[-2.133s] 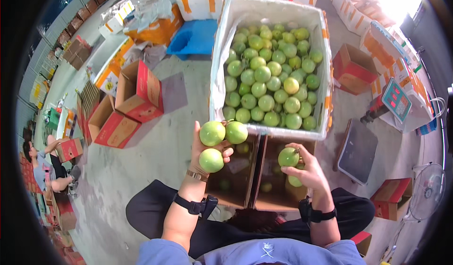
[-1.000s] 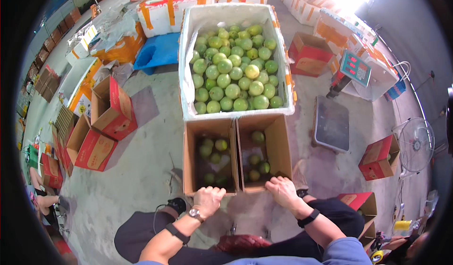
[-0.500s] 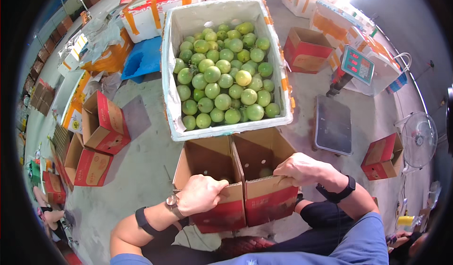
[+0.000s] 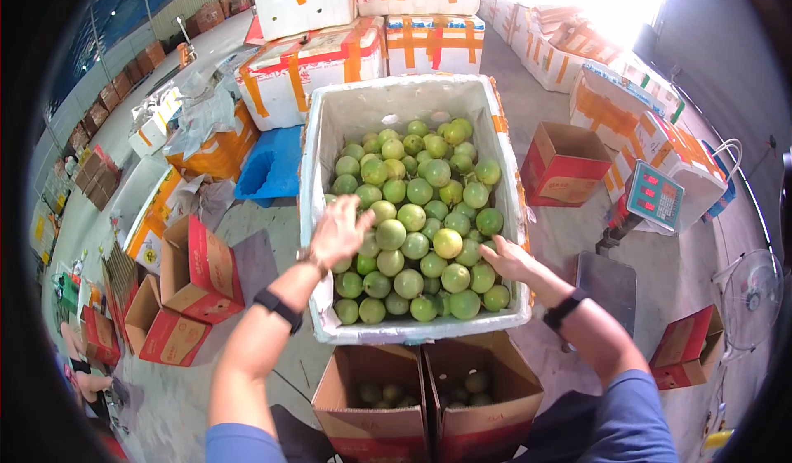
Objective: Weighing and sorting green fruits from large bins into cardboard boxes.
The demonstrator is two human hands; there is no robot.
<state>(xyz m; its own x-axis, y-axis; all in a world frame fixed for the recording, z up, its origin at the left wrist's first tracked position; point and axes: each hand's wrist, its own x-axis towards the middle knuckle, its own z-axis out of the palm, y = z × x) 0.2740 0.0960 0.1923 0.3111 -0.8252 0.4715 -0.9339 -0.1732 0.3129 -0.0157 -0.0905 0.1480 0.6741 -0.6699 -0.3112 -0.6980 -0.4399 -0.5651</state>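
A white foam box (image 4: pixel 330 328) full of round green fruits (image 4: pixel 419 191) stands in front of me, one fruit yellower than the others. Over its left side my left hand (image 4: pixel 340 230) reaches in, fingers spread above the fruits and gripping none. My right hand (image 4: pixel 506 258) is at the right inner wall, fingers apart, its tips close to the fruits. Below the foam box two cardboard cartons stand side by side, the left carton (image 4: pixel 371 423) and the right carton (image 4: pixel 488 422). Several green fruits lie at the bottom of each.
At the left stand open red cartons (image 4: pixel 202 266) and a blue foam piece (image 4: pixel 271 164). Taped foam boxes (image 4: pixel 313 63) are stacked behind. To the right are another red carton (image 4: pixel 565 164), a scale platform (image 4: pixel 606 290) with its display (image 4: pixel 655 197), and a fan (image 4: pixel 749 298).
Both hands have left the front rims of the two cartons and moved forward over the fruits in the foam box. The view has tilted up, showing more of the stacked boxes behind.
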